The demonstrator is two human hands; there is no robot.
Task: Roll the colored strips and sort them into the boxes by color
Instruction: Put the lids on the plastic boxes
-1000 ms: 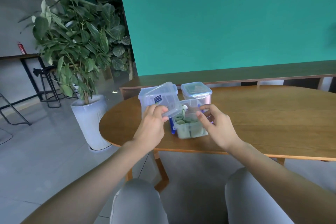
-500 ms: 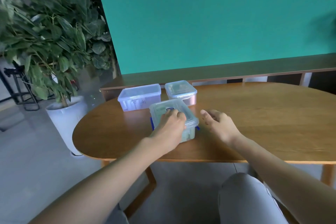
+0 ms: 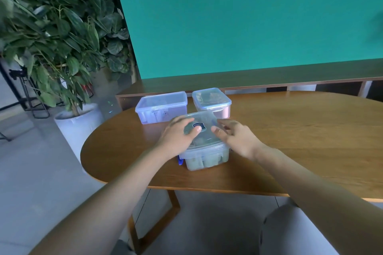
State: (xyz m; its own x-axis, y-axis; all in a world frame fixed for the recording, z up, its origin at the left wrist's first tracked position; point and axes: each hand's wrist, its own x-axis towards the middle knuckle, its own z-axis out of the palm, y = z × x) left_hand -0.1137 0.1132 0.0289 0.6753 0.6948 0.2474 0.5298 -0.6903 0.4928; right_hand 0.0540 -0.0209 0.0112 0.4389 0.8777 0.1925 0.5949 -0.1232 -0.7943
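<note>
Both yr hands flat on the lid [image 3: 204, 130] — left hand [image 3: 178, 135], right hand [image 3: 235, 137], fingers straight, pressing. Box [image 3: 205, 156] beneath; green rolls [image 3: 207, 161] inside blurry thru plastic.

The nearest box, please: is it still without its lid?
No, the lid sits on the nearest box, with the left hand and right hand resting on it.

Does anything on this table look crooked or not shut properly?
The lid on the near box looks unlatched: a blue clip sticks out at its left side. The two far boxes look closed.
</note>
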